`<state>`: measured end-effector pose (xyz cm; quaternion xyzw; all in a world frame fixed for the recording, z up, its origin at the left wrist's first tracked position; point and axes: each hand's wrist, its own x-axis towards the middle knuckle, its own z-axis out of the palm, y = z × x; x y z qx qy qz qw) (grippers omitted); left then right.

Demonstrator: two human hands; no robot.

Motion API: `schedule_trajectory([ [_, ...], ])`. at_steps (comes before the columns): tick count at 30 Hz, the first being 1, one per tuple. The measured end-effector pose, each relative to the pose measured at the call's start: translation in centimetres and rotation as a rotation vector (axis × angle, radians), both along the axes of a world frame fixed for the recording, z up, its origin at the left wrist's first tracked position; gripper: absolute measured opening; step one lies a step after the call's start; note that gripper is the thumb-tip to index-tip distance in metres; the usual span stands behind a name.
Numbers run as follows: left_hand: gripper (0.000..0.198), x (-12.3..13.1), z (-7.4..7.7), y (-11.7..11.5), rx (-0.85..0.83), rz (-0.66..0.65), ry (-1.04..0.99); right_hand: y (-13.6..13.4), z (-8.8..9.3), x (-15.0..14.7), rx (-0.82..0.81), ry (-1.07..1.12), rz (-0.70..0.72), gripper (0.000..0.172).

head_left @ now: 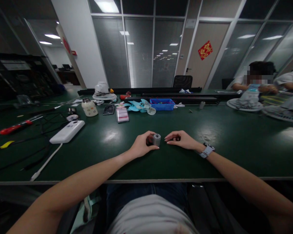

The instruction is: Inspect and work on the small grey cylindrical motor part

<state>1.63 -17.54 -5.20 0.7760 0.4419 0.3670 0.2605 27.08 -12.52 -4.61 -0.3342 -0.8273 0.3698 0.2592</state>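
Note:
A small silver metal cylinder [157,140] with a dark centre on its top stands upright at the middle of the green table [127,169]. Around its left side curl the fingers and thumb of my left hand [144,143], gripping it. My right hand [179,139], with a grey watch on the wrist, is a little to the right of the cylinder, not touching it. Its thumb and fingertips are drawn together toward the cylinder; whether something tiny is between them is too small to tell.
At left lie a white power bank [67,132] with a cable, a red-handled tool [16,127] and black cables. Behind are a cream bottle [89,108], blue fan blades [138,105] and a blue tray [162,104]. People sit at the far right near white fan grilles [245,104].

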Motion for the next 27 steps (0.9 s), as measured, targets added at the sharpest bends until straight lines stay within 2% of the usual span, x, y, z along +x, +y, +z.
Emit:
schedule_trajectory([
  [4, 0.054, -0.1, -0.4, 0.5, 0.002, 0.026, -0.024, -0.2, -0.1, -0.4, 0.05, -0.007, -0.027, 0.031],
  [10, 0.052, -0.2, -0.9, 0.9, 0.009, 0.016, -0.072, -0.6, -0.3, -1.3, 0.063, 0.003, -0.042, 0.059],
  [12, 0.051, -0.1, -1.0, 0.9, 0.008, -0.004, -0.089, -0.7, -0.4, -1.9, 0.074, 0.002, -0.047, 0.062],
  [17, 0.056, -0.9, -0.4, 2.0, -0.01, -0.066, -0.104, -0.4, -1.0, -3.3, 0.121, -0.016, -0.085, 0.052],
  [19, 0.052, -2.2, 0.3, 3.1, 0.004, -0.025, -0.105, -0.2, -1.2, -3.4, 0.128, -0.025, -0.102, 0.051],
  [21, 0.042, -4.0, 1.0, 4.4, 0.046, 0.085, -0.112, -0.2, -1.3, -3.4, 0.128, -0.031, -0.107, 0.052],
  [23, 0.041, -5.5, 1.5, 5.3, 0.072, 0.175, -0.103, -0.2, -1.1, -3.3, 0.123, -0.033, -0.095, 0.054],
  [25, 0.047, -6.0, 1.7, 5.4, 0.074, 0.193, -0.087, -0.1, -0.7, -3.1, 0.109, -0.03, -0.059, 0.057],
  [27, 0.055, -5.3, 1.6, 4.7, 0.057, 0.138, -0.072, 0.0, -0.3, -2.8, 0.082, -0.027, 0.0, 0.06],
])
